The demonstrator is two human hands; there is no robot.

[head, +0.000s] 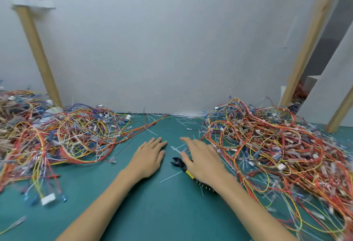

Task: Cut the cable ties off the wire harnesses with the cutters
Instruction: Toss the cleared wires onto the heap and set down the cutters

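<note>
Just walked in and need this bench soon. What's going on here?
A person has both hands on a green mat. The left hand lies flat on it, holding nothing. The right hand rests open over the yellow-and-black cutters, not gripping them. Tangled wire harnesses are piled on both sides, and white cable tie offcuts litter the mat between.

We have one wide-angle view, worn on the person's head, facing forward and down across the teal-green table mat (162, 212) to the pale grey back panel (172, 39). It sits close: the left hand (150, 156) and right hand (203, 161) fall at lower centre, their forearms entering from the bottom edge.
</note>
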